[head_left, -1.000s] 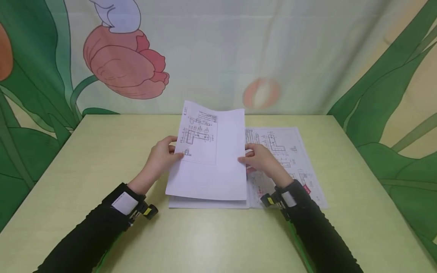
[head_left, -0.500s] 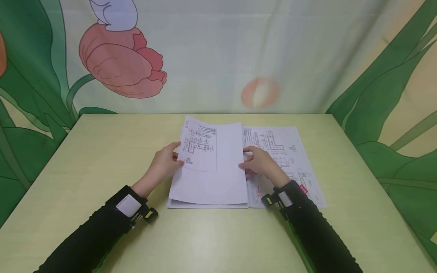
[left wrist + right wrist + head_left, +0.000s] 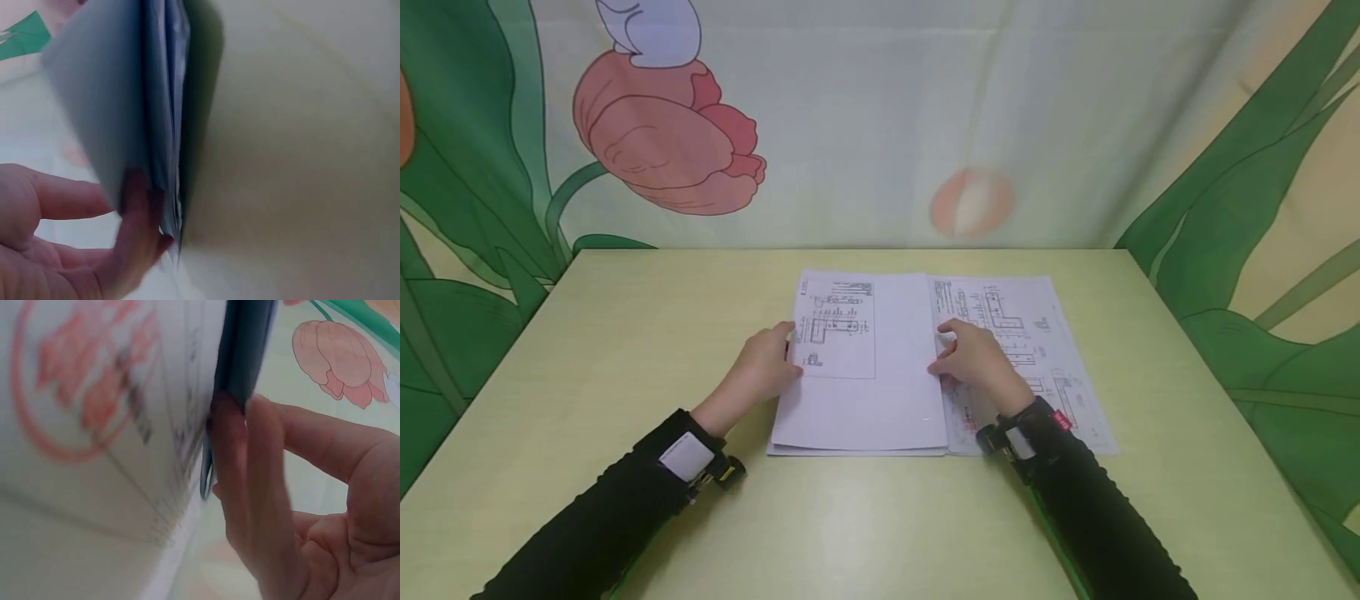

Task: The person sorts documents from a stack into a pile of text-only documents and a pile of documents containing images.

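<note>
A white paper sheet [image 3: 865, 408] with a small technical drawing lies over other papers [image 3: 857, 453], whose edges show at the front. My left hand [image 3: 757, 364] pinches its left edge, thumb on top and fingers at the side. On the opposite edge, my right hand [image 3: 976, 360] holds the sheet between thumb and fingers. Up close in the left wrist view, fingers [image 3: 140, 237] press against several layered page edges. The right wrist view shows fingers [image 3: 234, 469] at the paper's edge, beside a printed page with a red circular stamp [image 3: 94, 381].
To the right lies another printed page [image 3: 1060, 333] with several line drawings, partly under my right hand and wrist. The pale wooden table [image 3: 850, 533] carries everything. Behind it hangs a curtain [image 3: 850, 125] with flower prints. Straps with small cameras sit on both wrists.
The sheet, raised and bowed a second ago, has come down and now lies almost flat on the papers below. Both hands have lowered slightly with it, still at its edges.
</note>
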